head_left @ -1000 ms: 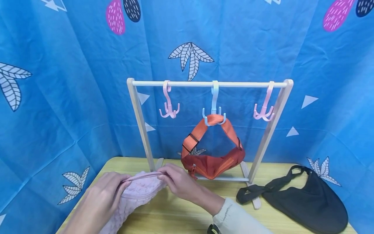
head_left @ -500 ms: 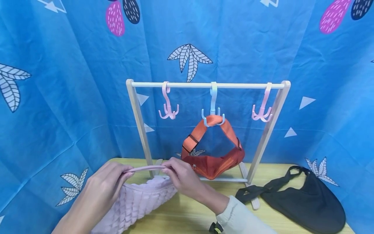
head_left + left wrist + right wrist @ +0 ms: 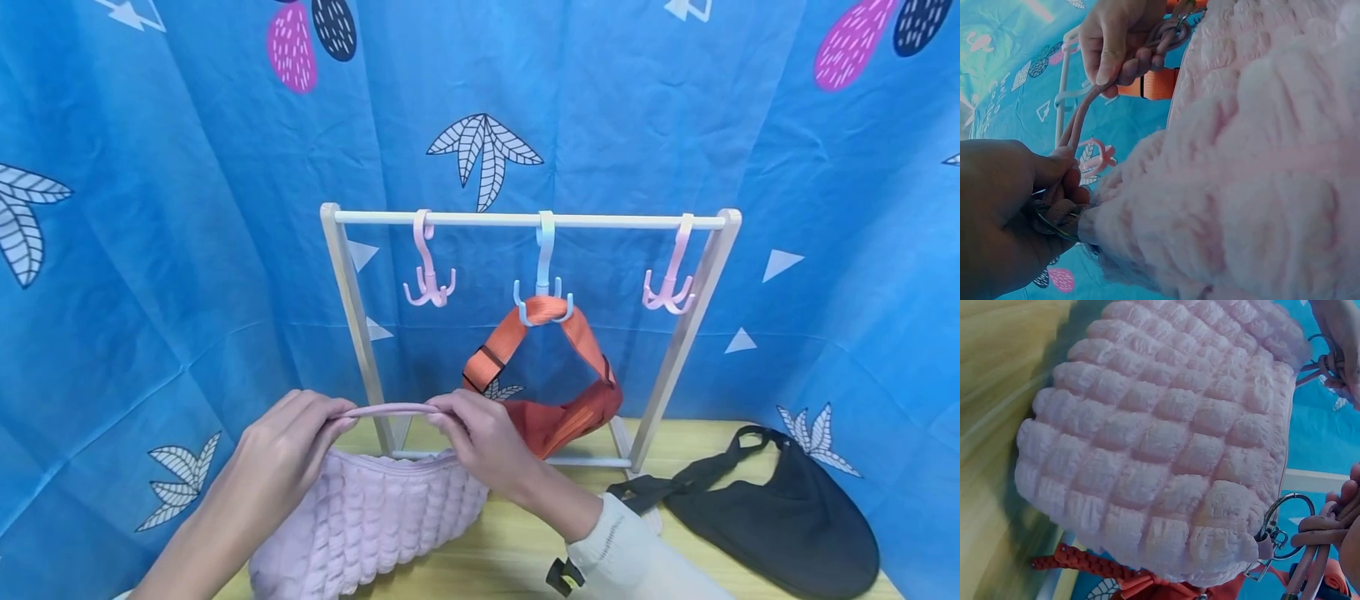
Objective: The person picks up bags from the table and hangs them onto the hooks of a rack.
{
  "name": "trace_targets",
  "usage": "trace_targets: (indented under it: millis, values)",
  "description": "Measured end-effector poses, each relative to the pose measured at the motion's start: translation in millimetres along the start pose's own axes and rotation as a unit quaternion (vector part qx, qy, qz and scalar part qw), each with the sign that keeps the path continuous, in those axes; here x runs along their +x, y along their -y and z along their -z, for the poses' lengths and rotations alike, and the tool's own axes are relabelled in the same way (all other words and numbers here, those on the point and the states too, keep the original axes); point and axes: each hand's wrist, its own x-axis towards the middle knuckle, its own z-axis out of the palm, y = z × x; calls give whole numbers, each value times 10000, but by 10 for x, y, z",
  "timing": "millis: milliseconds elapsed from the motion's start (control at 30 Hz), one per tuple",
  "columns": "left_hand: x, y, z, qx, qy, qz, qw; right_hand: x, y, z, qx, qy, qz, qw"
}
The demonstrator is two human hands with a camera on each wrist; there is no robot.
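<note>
In the head view a pale pink puffy quilted handbag (image 3: 397, 508) hangs low over the table below both hands. My left hand (image 3: 281, 446) pinches one end of its thin strap (image 3: 392, 409), and my right hand (image 3: 480, 437) grips the other end, so a short stretch of strap runs between them. Close up in the right wrist view, a metal ring (image 3: 1285, 525) joins the knotted strap to the bag's corner. Behind my right hand an orange-red waist bag (image 3: 573, 421) hangs by its strap from a light blue hook (image 3: 544, 258).
A wooden rack with a white bar (image 3: 480, 218) stands behind the hands. Pink hooks hang on it at left (image 3: 427, 258) and right (image 3: 675, 267). A black shoulder bag (image 3: 780, 517) lies at the table's right, its strap reaching toward the rack's foot. Blue patterned cloth (image 3: 637, 108) surrounds the table.
Both hands have risen and shifted slightly right with the strap. The pink handbag has come up with them, and its quilted front now faces me more fully, overlapping the rack's lower bar.
</note>
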Motion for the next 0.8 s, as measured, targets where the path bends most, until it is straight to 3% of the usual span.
trace_targets:
  millis: [300, 533, 800]
  values:
    - [107, 54, -107, -169, -75, 55, 9998, 23, 9, 73, 3, -38, -484, 9988]
    - [171, 103, -153, -268, -30, 270, 9993, 70, -29, 112, 92, -253, -314, 9991]
    - [285, 120, -185, -345, -82, 349, 9988, 138, -32, 195, 308, -210, -623, 9974]
